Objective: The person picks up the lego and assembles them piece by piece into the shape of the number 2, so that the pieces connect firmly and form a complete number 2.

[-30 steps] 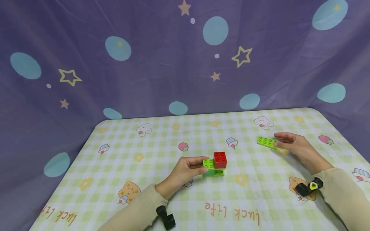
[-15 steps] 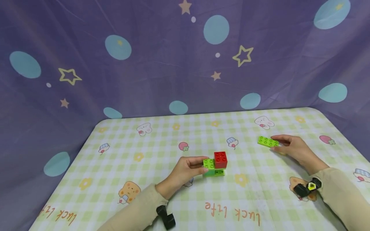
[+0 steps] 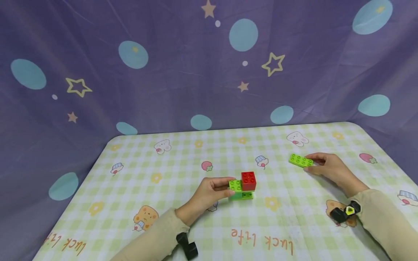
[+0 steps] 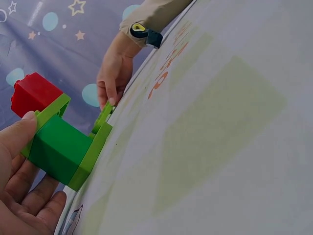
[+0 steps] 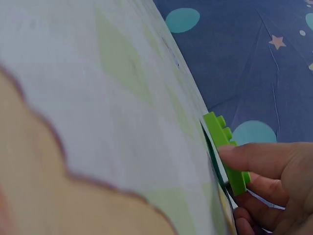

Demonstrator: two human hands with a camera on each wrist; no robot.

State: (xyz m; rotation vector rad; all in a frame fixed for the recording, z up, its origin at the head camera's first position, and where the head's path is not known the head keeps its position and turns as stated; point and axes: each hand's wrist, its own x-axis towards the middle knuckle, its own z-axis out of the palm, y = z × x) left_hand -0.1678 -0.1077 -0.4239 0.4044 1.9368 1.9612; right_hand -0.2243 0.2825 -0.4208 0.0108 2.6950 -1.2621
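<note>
Near the middle of the table stands a small stack of toy bricks. A red brick point(image 3: 248, 181) sits on the right end of a light green plate brick point(image 3: 235, 185). Below it come a dark green brick point(image 4: 59, 149) and another light green plate brick point(image 4: 89, 159) at the bottom. My left hand point(image 3: 210, 192) holds the stack at its left end, thumb at the near side. Farther right, my right hand point(image 3: 331, 169) pinches the right end of a separate light green plate brick point(image 3: 300, 160). Its thumb presses one long side, as the right wrist view shows; some fingers are hidden behind.
A checked tablecloth point(image 3: 183, 159) with printed cartoons covers the table. Behind its far edge hangs a purple curtain point(image 3: 176, 90) with stars and blue ovals. Both wrists carry black straps.
My right hand has shifted left and taken hold of the separate light green plate brick, which has moved slightly left. The left hand and the stack keep their place.
</note>
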